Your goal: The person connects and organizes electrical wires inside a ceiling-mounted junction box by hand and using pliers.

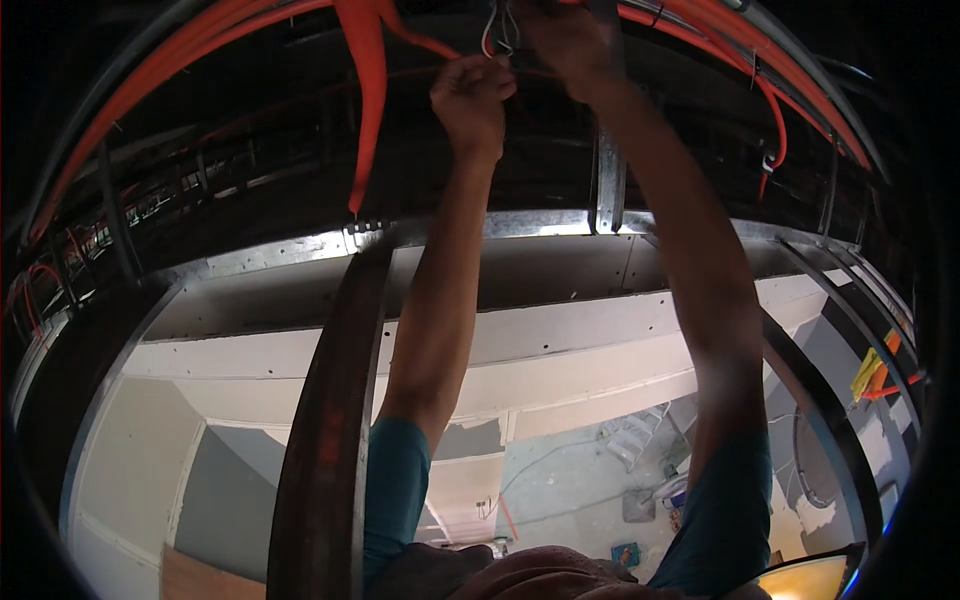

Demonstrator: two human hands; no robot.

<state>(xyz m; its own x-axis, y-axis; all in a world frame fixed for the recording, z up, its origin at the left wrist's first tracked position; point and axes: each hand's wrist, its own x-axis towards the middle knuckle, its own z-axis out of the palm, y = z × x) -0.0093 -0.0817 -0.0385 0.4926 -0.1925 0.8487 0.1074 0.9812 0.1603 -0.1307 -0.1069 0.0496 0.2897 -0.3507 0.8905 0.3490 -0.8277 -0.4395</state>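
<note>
Both my arms reach up to the top of the view, into the dark ceiling space. My left hand [472, 100] is closed, its thumb and fingers pinched at the lower end of thin wires [488, 42], some pale and one reddish. Just right of it and a little higher, my right hand [578, 52] is curled beside the same wires. Its fingertips are lost in shadow, so what they grip cannot be made out. A narrow metal hanger [609, 180] runs down behind my right wrist. To the left hangs a thick orange conduit [368, 100] with a tapering lower end.
More orange conduits [130, 110] arc along the upper rim. A perforated metal channel [270, 262] crosses below my hands, and a dark metal profile [330, 430] stands left of my left arm. Far below lie a floor [560, 490] with a stepladder [632, 437] and scattered items.
</note>
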